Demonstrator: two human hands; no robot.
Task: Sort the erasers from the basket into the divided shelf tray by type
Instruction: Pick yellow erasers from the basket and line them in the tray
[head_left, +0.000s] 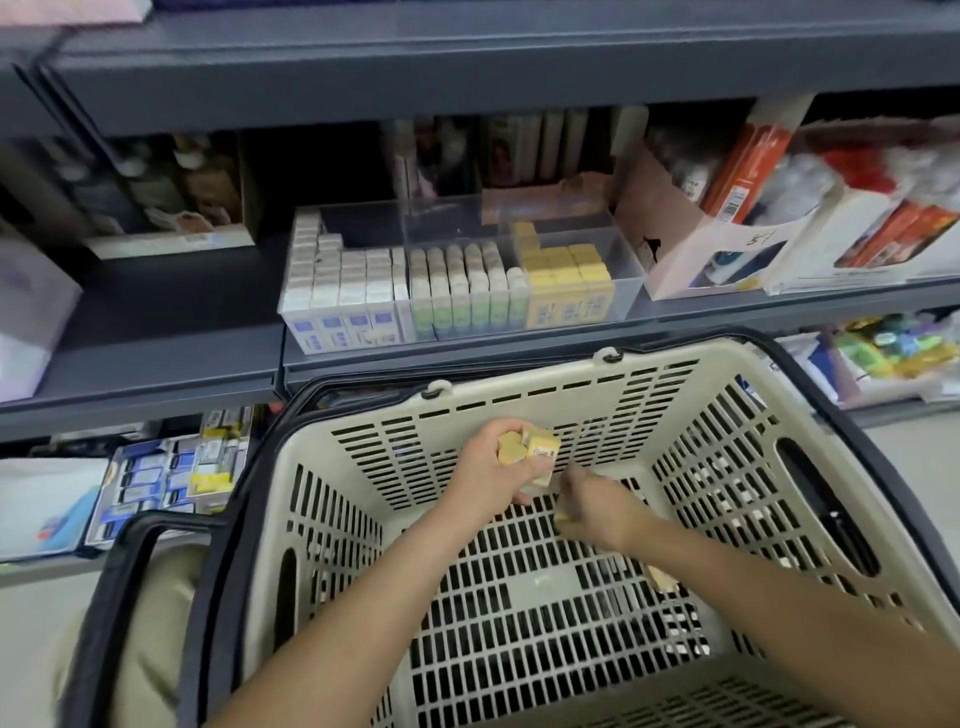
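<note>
Both my hands are inside the beige slotted basket (519, 400), near its far wall. My left hand (493, 462) is shut on a stack of yellow erasers (535, 449). Just to its right, my right hand (597, 512) is closed low over the basket floor, with a small yellow eraser (563, 516) at its fingertips. On the shelf above stands the clear divided tray (623, 260). It holds white and blue erasers (343, 291) on the left, green-wrapped erasers (462, 291) in the middle and yellow erasers (566, 280) on the right.
The basket's black handles (135, 561) frame it at left and right. A small tan piece (661, 578) lies on the basket floor by my right forearm. Open cardboard boxes of stationery (691, 228) crowd the shelf right of the tray. More boxed goods (171, 467) sit on the lower shelf at left.
</note>
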